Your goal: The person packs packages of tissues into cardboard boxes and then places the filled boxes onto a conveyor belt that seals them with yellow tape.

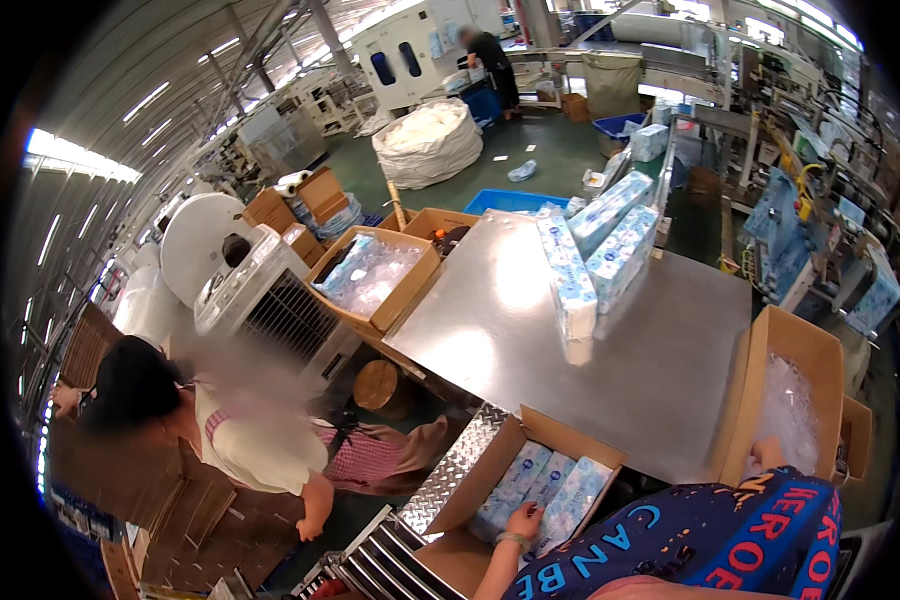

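Steel desk (660, 400) gleams; at its near edge, left hand (523, 522) touches blue-lettered packs (582, 490); at its right, right hand (767, 453) meets clear plastic (786, 405). Whether fingers clamp, I can't tell.

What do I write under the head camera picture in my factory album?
Left hand at blue-and-white packs in a carton, right hand at a box of clear plastic, beside a shiny table.
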Demonstrator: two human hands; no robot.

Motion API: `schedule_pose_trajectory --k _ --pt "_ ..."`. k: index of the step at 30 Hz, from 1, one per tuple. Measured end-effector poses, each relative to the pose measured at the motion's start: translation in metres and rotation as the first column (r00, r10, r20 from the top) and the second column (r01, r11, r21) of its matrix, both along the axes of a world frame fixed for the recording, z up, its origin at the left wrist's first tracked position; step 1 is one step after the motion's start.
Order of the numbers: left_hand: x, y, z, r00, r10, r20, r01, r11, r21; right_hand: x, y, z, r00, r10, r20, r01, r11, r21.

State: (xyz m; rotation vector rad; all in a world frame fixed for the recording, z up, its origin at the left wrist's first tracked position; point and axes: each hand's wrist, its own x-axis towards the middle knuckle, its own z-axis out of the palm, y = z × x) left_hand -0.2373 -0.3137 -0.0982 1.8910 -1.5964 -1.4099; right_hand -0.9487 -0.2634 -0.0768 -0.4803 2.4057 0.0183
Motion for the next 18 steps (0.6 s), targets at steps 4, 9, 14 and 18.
schedule_pose_trajectory --k 4,9,14,18 --pt "0.025 0.028 0.011 0.990 0.086 0.108 -0.085 0.996 -0.014 0.061 -0.026 0.016 0.978 0.146 0.148 -0.154 0.987 0.048" --pt "0.000 0.022 0.011 0.997 0.066 0.031 -0.064 0.996 -0.062 0.006 -0.022 -0.041 0.880 0.455 -0.134 -0.413 0.875 0.253" --pt "0.015 0.029 0.019 0.994 0.100 0.042 -0.098 0.994 -0.049 0.014 -0.018 -0.017 0.931 0.341 0.131 -0.365 0.867 0.339" --pt "0.029 0.036 -0.004 0.995 0.071 0.068 -0.066 0.995 -0.069 0.043 -0.015 0.022 0.817 0.562 0.126 -0.569 0.754 0.328"
